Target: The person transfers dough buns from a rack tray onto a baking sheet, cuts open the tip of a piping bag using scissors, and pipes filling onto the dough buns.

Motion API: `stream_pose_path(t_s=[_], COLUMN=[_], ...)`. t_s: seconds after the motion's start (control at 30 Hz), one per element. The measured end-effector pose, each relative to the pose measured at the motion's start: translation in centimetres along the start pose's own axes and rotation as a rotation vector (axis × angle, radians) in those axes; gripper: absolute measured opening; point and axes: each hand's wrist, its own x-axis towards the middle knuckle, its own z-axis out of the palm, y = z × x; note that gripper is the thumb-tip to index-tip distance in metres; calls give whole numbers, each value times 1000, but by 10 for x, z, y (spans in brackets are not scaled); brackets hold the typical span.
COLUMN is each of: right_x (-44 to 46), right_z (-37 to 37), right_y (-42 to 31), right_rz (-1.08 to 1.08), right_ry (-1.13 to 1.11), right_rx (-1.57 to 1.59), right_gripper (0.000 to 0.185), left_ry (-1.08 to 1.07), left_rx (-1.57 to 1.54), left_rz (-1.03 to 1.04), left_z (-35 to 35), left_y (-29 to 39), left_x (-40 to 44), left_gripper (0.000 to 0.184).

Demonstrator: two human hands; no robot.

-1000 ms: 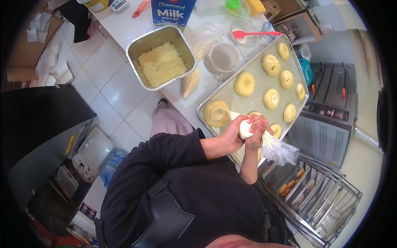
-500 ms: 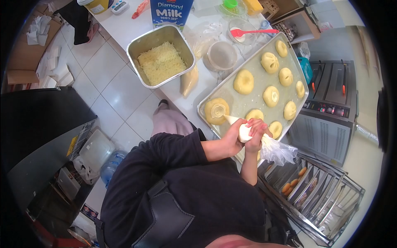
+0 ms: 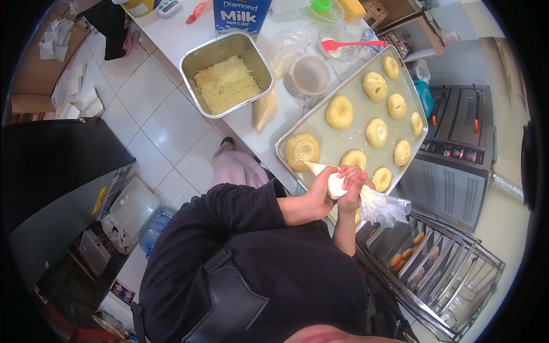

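A clear piping bag (image 3: 335,186) filled with white cream is gripped by both of my hands. My left hand (image 3: 320,191) is closed round its lower part, near the nozzle end. Higher on the bag, my right hand (image 3: 351,186) squeezes with wrapped fingers, and the loose plastic tail hangs out to the right. The bag's tip points at a round dough bun (image 3: 302,151), which carries a swirl of cream in its middle. This bun sits in the near left corner of a baking tray (image 3: 311,114). Several other pale dough rounds (image 3: 339,112) lie on the tray, some partly behind my hands.
Left of the tray stand a metal pan (image 3: 186,71) of shredded cheese, a second filled bag (image 3: 265,110) and a plastic tub (image 3: 309,76). Behind are a milk carton (image 3: 240,17) and a red spatula (image 3: 354,44). An oven (image 3: 446,171) and tray rack (image 3: 434,274) are on the right.
The bag's tip has shifted slightly left and down, to the bun's near edge. Both hands keep their grip. The view has moved a little.
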Motion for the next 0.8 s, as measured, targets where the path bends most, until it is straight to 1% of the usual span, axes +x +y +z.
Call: stream_pose_path(t_s=[0.1, 0.2, 0.3, 0.5, 0.63, 0.8], right_x=[0, 0, 1, 1, 1, 1], right_z=[-1, -1, 0, 5, 4, 2], right_y=[2, 3, 3, 4, 6, 3], right_rz=[17, 28, 38, 56, 63, 76], right_ry=[-4, -17, -35, -16, -20, 2], right_rx=[-3, -20, -13, 40, 86, 62], right_gripper=[44, 45, 45, 44, 44, 43], left_ry=[25, -16, -19, 51, 37, 17], left_rx=[-3, -13, -18, -9, -15, -2], left_rz=[17, 53, 56, 52, 48, 38], left_z=[-5, -10, -11, -4, -11, -12], left_y=[-1, -2, -2, 2, 0, -2], left_x=[3, 6, 7, -2, 2, 4], left_gripper=[20, 20, 21, 25, 27, 28])
